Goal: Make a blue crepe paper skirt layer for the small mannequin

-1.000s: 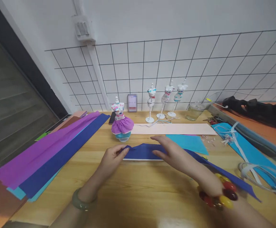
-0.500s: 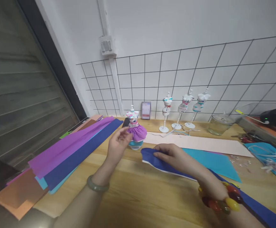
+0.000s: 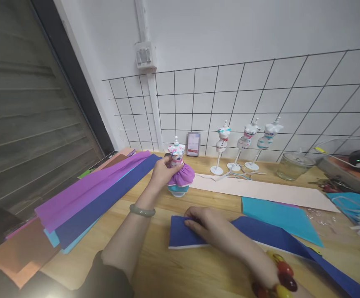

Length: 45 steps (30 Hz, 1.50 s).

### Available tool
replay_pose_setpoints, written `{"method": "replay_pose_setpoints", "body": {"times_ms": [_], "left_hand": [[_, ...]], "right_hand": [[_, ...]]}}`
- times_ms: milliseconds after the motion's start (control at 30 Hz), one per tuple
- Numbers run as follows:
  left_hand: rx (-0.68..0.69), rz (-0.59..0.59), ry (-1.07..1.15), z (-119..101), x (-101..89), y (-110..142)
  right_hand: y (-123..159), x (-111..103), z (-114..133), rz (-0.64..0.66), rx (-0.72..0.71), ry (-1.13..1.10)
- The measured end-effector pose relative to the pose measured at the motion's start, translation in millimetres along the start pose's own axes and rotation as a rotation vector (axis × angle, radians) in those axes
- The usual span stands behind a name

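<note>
My left hand (image 3: 164,171) is closed around the waist of a small dress form (image 3: 176,153). The form wears a purple gathered skirt (image 3: 184,176) over a light blue layer, and its white base stands on the table. Lower down, my right hand (image 3: 203,221) pinches a dark blue crepe paper strip (image 3: 180,234) with a white lower edge. The end of the strip lies on the wood in front of the dress form. From my hand the rest of it runs off to the lower right, slightly twisted.
Crepe paper sheets (image 3: 99,192) in purple, blue and orange are stacked at left. Several more dress forms (image 3: 223,140) stand at the back, near a phone (image 3: 193,144) and a glass cup (image 3: 294,165). A pale pink strip (image 3: 260,188) and turquoise paper (image 3: 282,219) lie at right.
My left hand has closed on the waist of the dress form. The right hand has come down toward me, laying the blue strip's end on the table.
</note>
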<state>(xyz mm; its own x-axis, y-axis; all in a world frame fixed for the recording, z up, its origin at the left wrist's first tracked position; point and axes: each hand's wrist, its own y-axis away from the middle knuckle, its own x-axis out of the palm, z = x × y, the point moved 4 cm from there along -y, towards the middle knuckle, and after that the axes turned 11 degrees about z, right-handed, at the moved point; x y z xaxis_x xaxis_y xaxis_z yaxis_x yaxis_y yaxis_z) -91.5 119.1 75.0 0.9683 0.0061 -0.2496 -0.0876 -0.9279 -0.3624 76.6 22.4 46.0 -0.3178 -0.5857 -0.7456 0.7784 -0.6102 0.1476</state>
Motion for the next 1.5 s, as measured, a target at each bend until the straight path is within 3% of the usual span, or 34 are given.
{"method": "replay_pose_setpoints", "body": {"times_ms": [133,400,500,667,833,1033,1200,1267,1500], "left_hand": [[0.037,0.005,0.054,-1,-6.6,-3],[0.037,0.076,0.057,2,3.1,-3],[0.041,0.119,0.057,1,13.1,-1],[0.125,0.034,-0.159,-6,16.1,3],[0.262,0.094,-0.367,-17,20.3,8],[0.238,0.101,-0.393,-18,18.8,6],[0.175,0.116,-0.313,-18,16.1,5],[0.154,0.124,-0.269,-18,15.6,4],[0.141,0.216,-0.037,-31,23.3,8]], "right_hand": [[-4,6,-4,0.016,0.035,0.128],[15,-19,-38,0.223,0.263,0.171],[19,-25,-37,0.215,0.212,0.115],[23,-30,-31,0.240,0.115,-0.069],[15,-20,-38,0.323,0.160,-0.070],[7,-1,-44,0.350,0.277,0.054],[12,-13,-43,0.237,0.306,0.080],[16,-25,-44,0.126,0.320,0.073],[30,-68,-37,-0.617,0.143,-0.161]]}}
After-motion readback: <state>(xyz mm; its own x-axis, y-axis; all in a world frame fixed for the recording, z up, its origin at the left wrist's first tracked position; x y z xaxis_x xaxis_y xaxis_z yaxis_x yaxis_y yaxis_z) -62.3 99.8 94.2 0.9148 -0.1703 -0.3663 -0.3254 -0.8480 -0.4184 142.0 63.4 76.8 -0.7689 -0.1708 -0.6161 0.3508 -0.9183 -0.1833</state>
